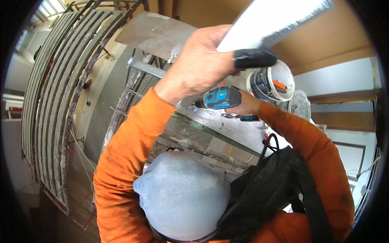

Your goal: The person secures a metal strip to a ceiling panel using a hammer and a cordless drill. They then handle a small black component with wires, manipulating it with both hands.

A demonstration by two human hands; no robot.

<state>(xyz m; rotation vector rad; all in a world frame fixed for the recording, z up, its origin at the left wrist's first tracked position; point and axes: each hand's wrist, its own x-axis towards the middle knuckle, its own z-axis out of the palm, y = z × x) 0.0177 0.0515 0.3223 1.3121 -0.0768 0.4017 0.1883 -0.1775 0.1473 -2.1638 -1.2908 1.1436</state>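
Note:
Raised in front of me, my left hand (202,60) grips a long white metal strip (271,26) that runs out toward the upper right. A black covering (253,58) wraps its thumb, which presses along the strip's edge. Lower and to the right, my right hand (246,104) is closed around a teal and black cordless drill (219,98). The drill's nose points left, partly behind my left wrist, so its tip is hard to make out. A black hand tool (241,117) lies on the pale surface just below the drill.
A plaster-smeared bucket (285,77) holds an orange-handled tool (279,86); another bucket (300,104) stands behind it. A black bag (271,194) hangs at my right side. Metal scaffold slats (60,101) rise at left. A stained board (158,32) lies ahead, with scaffold tubes (125,97) below.

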